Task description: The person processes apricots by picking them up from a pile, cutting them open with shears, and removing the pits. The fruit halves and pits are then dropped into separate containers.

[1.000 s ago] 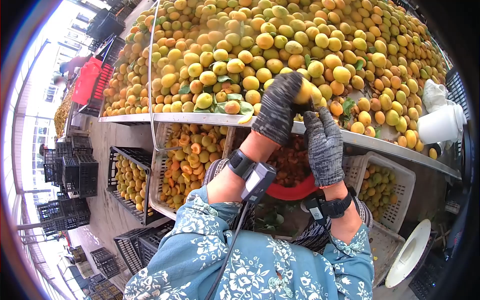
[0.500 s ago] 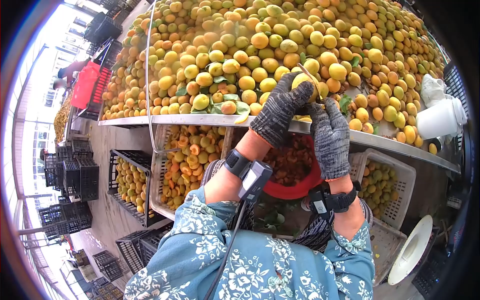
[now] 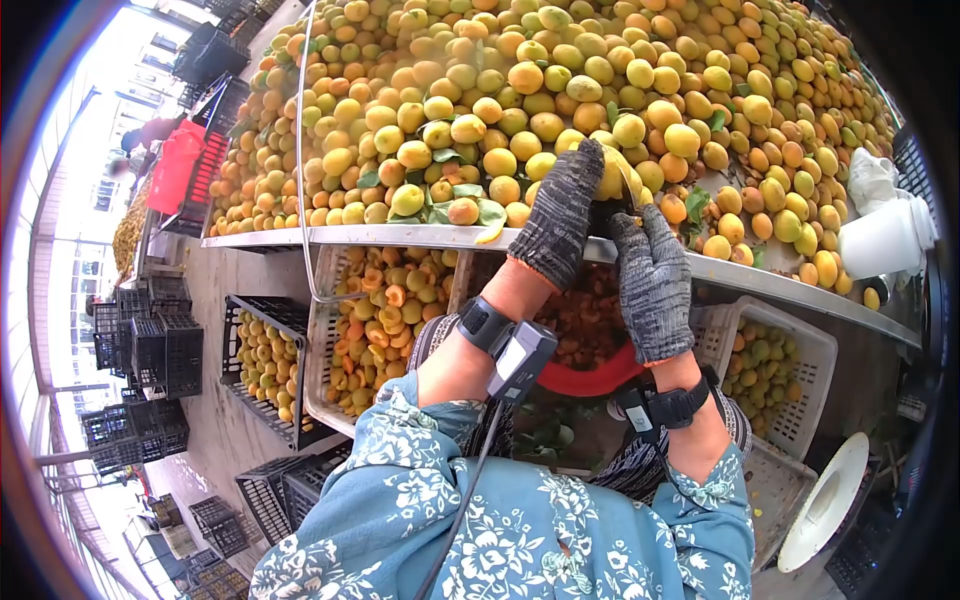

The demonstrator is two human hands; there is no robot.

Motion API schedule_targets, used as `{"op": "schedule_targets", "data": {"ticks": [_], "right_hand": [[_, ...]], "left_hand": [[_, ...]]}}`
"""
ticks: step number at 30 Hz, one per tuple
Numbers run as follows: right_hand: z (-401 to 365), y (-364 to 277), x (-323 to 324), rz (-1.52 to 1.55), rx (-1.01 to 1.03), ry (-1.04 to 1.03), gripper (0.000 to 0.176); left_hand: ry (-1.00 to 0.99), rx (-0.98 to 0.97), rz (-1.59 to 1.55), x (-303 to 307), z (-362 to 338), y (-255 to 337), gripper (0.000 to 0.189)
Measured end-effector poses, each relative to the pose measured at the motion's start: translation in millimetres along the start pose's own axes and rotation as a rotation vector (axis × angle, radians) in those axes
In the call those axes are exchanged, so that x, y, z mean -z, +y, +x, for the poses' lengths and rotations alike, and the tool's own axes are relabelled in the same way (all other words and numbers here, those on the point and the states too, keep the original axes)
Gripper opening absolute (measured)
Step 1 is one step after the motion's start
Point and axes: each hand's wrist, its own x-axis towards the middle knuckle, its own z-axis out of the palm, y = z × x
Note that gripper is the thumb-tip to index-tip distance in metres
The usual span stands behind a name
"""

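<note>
At the front edge of a metal-edged table (image 3: 400, 236), my left hand (image 3: 558, 218) in a dark knitted glove is closed round a yellow apricot (image 3: 610, 183). My right hand (image 3: 652, 285), gloved alike, is closed on a small knife (image 3: 631, 184); its thin blade lies along the fruit's right side. The knife's handle is hidden in the fingers. Beyond both hands rises a big heap of apricots (image 3: 690, 85) with some green leaves. Under my wrists stands a red basin (image 3: 590, 381) with brown pits in it.
A pale crate (image 3: 318, 345) of cut apricots stands below the table at left, beside a black crate (image 3: 292, 325) of fruit. Another pale crate (image 3: 815, 395) is at right, near a white bucket (image 3: 880, 245) and a white lid (image 3: 825, 500). Stacked black crates (image 3: 165, 345) stand far left.
Both hands have come slightly down, with the right wrist lower. The knife blade has turned more upright against the apricot, and the fingers of the left hand have straightened along it.
</note>
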Motion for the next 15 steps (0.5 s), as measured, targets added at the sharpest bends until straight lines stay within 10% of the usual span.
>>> {"op": "schedule_targets", "data": {"ticks": [1, 10, 15], "right_hand": [[2.5, -5.2, 0.1, 0.3, -0.28, 0.011, 0.033], [7.2, -8.9, -0.1, -0.164, -0.154, -0.088, 0.034], [4.8, -8.1, -12.7, 0.2, -0.248, -0.041, 0.038]], "left_hand": [[-0.001, 0.001, -0.002, -7.0, -4.3, 7.5, 0.036], [0.02, 0.381, -0.302, -17.4, -16.8, 39.4, 0.037], [0.079, 0.248, -0.222, -12.3, -12.6, 25.1, 0.034]]}}
